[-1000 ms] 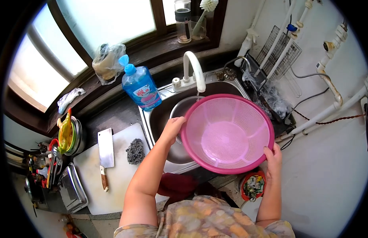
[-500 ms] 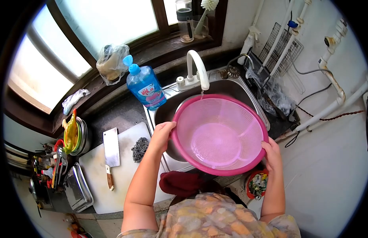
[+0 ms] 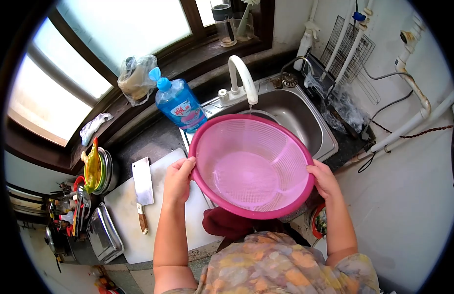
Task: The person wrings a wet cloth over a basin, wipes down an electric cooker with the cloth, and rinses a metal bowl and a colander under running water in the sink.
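Between my hands is a pink plastic colander (image 3: 251, 171) with a mesh inside and a thick rim, held over the front of the steel sink (image 3: 298, 117). My left hand (image 3: 179, 177) grips its rim on the left, thumb on top. On the right side my right hand (image 3: 323, 179) clasps the rim the same way. Nothing lies inside the colander. Just behind the far rim, a thin stream of water runs from the white faucet (image 3: 243, 81). Part of a round rim shows in the sink behind the colander.
Left of the sink, a cleaver (image 3: 143, 191) lies on a white cutting board (image 3: 124, 235). A blue detergent bottle (image 3: 180, 105) stands at the sink's back left corner. Stacked bowls (image 3: 107, 171) are at far left. A red-rimmed bin (image 3: 317, 223) is below right.
Both hands have moved the colander left and toward my body, uncovering more of the sink's right side. The water now falls behind its rim. My left forearm covers the dark scouring pad.
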The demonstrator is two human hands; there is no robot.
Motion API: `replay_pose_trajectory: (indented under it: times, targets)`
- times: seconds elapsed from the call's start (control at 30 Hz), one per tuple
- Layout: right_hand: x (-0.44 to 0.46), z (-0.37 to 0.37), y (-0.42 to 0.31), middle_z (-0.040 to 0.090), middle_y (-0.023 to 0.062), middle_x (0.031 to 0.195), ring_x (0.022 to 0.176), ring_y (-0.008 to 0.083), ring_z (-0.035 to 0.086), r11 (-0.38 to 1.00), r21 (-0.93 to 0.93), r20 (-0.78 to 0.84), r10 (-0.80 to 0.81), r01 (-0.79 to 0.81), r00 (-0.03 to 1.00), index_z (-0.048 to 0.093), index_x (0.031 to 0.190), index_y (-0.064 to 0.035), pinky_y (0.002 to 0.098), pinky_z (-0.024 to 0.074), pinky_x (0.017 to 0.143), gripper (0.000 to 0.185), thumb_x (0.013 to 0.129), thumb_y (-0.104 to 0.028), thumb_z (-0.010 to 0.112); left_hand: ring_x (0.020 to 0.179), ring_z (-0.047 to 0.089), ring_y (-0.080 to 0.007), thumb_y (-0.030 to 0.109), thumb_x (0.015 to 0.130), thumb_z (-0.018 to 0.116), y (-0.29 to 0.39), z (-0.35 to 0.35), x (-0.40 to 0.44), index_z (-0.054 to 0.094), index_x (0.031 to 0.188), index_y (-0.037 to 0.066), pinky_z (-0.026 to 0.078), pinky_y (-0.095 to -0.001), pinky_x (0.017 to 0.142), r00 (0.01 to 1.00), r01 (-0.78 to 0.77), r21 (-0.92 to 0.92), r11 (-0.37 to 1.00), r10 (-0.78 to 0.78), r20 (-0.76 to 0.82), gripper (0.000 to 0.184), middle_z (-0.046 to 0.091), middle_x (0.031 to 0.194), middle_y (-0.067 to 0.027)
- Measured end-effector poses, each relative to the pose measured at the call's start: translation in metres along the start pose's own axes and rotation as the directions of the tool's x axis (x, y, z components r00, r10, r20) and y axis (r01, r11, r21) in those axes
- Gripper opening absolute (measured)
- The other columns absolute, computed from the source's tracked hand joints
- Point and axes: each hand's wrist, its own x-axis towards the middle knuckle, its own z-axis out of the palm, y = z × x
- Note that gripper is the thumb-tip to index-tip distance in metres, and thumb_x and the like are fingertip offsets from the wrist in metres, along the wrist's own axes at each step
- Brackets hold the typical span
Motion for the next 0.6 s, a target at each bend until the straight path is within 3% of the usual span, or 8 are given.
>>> replay_pose_trajectory:
  times: [0.2,0.3,0.43,0.6]
  targets:
    - [0.055,0.004,0.018,0.060,0.0085,0.100,0.088,0.0138,0.057,0.985,-0.167,0.077,0.059,-0.045,0.995,0.052,0.115,0.0029,0.0258,0.0452,0.078,0.035,0.083,-0.011,0.055,0.053,0.039,-0.0041,0.013,0.082,0.057,0.010,0.005,-0.012,0.050,0.058,0.006,0.030,-0.0194,0.051,0.974,-0.216,0.187,0.958,0.225,-0.030,0.026,0.050,0.060,0.0031]
    - [0.080,0.016,0.023,0.060,0.0091,0.097,0.083,0.0157,0.059,0.956,-0.257,0.057,0.163,-0.143,0.985,0.052,0.114,0.0010,0.0273,0.0483,0.071,0.034,0.082,-0.011,0.056,0.054,0.038,-0.0030,0.009,0.081,0.057,0.015,0.011,-0.019,0.046,0.056,0.007,0.029,-0.0189,0.050,0.960,-0.269,0.249,0.930,0.280,-0.009,0.028,0.048,0.059,0.0042]
    - [0.116,0.023,0.043,0.060,0.0094,0.091,0.075,0.0160,0.060,0.947,-0.289,0.108,0.177,-0.140,0.978,0.053,0.112,-0.0004,0.0278,0.0499,0.061,0.032,0.081,-0.009,0.056,0.055,0.039,-0.0023,0.005,0.080,0.059,0.020,0.021,-0.028,0.045,0.056,0.005,0.030,-0.0188,0.049,0.929,-0.354,0.325,0.877,0.369,0.017,0.027,0.049,0.059,0.0045]
    - [0.134,0.038,0.048,0.061,0.0069,0.096,0.077,0.0147,0.059,0.901,-0.393,0.120,0.248,-0.183,0.961,0.052,0.116,-0.0038,0.0259,0.0479,0.063,0.033,0.084,-0.009,0.054,0.055,0.039,-0.0036,0.004,0.077,0.061,0.019,0.028,-0.031,0.043,0.055,0.003,0.031,-0.0196,0.049,0.899,-0.409,0.412,0.814,0.438,0.027,0.028,0.047,0.057,0.0036]
